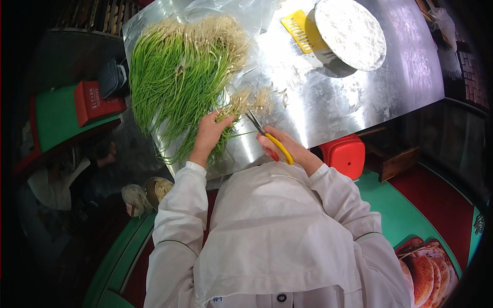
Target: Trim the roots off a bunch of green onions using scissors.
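Note:
A large heap of thin green stalks with pale roots, like wild chives (177,77), lies on the left of the shiny metal table (327,104). My left hand (211,133) grips a small bunch at its pale root end, beside the heap's lower right edge. In my right hand (287,146) are scissors (265,133) with yellow and red handles, their blades slightly parted and pointing up-left at the roots. Loose root trimmings (262,99) lie just beyond the blade tips. A single green stalk runs from the bunch toward my right hand.
A round container of white powder (350,34) and a yellow slotted plastic scraper (297,31) sit at the back. Clear plastic sheeting (238,11) lies behind the heap. A red stool (344,156) stands by the near edge. At left are a red box (94,104) and another person's hand (111,152).

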The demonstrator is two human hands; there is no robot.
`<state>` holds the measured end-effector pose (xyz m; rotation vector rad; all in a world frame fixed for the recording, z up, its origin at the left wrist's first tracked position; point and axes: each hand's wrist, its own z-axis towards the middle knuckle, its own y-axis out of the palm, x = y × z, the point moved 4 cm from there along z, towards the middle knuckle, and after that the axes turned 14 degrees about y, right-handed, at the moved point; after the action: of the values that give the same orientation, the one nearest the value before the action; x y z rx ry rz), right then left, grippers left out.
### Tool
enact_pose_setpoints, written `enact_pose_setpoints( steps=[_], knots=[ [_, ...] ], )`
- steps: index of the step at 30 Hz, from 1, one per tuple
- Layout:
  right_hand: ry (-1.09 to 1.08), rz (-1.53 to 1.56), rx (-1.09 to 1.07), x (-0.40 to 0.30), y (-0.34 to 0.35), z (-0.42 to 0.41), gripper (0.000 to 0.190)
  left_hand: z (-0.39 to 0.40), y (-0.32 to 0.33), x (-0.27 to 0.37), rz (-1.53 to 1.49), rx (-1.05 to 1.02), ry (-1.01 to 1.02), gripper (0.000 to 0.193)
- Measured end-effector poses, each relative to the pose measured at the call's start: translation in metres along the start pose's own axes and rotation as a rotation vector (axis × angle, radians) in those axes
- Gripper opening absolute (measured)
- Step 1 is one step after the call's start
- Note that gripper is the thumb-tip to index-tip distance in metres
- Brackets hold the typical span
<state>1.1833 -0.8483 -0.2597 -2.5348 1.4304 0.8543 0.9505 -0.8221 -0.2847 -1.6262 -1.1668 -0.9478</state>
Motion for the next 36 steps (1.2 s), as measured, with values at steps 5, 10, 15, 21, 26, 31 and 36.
enact_pose_setpoints(
  steps=[5, 10, 15, 21, 26, 31, 36],
  knots=[
    [-0.057, -0.002, 0.124, 0.0, -0.001, 0.015, 0.038, -0.002, 0.004, 0.002, 0.026, -0.007, 0.001, 0.039],
    [-0.028, 0.062, 0.008, 0.006, -0.01, -0.007, 0.041, 0.0, -0.005, -0.014, -0.058, 0.112, 0.019, 0.037],
    [-0.013, -0.133, -0.08, 0.012, -0.006, -0.009, 0.047, -0.001, -0.006, -0.007, -0.024, 0.106, 0.039, 0.034],
    [-0.07, 0.023, 0.093, 0.014, -0.008, -0.011, 0.046, -0.005, -0.002, 0.0, -0.037, 0.157, 0.028, 0.018],
    [-0.005, -0.079, -0.039, 0.011, -0.008, -0.025, 0.046, -0.004, -0.003, -0.005, -0.002, 0.174, 0.051, 0.027],
    [0.04, -0.045, 0.007, 0.01, -0.001, -0.006, 0.049, -0.006, 0.005, -0.002, 0.098, 0.141, 0.011, 0.041],
    [-0.026, -0.01, 0.125, 0.006, 0.009, 0.007, 0.049, -0.011, 0.01, -0.004, 0.079, 0.107, 0.048, 0.035]
  ],
)
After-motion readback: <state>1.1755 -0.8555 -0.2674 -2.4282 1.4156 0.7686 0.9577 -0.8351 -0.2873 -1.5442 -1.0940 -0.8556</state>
